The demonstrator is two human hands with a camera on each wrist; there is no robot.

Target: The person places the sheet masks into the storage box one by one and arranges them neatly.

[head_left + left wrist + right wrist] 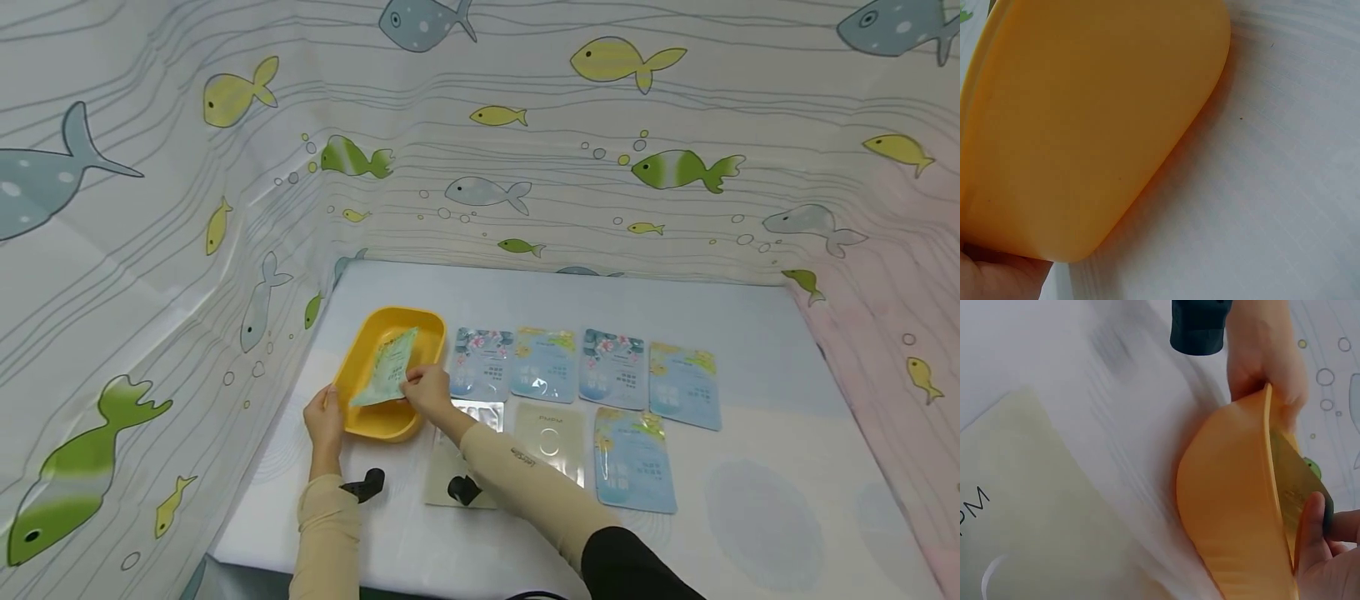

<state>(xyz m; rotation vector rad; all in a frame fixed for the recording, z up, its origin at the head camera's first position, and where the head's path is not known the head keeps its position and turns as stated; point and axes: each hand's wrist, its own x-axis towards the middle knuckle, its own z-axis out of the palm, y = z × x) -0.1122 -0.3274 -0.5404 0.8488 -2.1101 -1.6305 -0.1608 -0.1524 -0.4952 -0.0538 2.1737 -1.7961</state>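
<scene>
My left hand (324, 417) grips the left rim of a yellow plastic tray (365, 333) on the left part of the table. In the left wrist view, the tray's smooth outer wall (1097, 125) fills much of the picture, with the hand at its lower left corner. A pale green sachet (390, 367) slants across the inside of the tray. My right hand (429, 392) pinches the sachet's right edge between thumb and fingers, at the tray's right rim. From the right wrist view, the sachet (1300, 478) shows partly behind the tray's wall.
Right of the tray, flat sachets lie in two rows: floral ones (480, 367), light blue ones (543, 367) and beige ones (551, 437). My right forearm crosses the front row. Fish-patterned curtains (480, 150) enclose the white table (750, 450) at the back and sides.
</scene>
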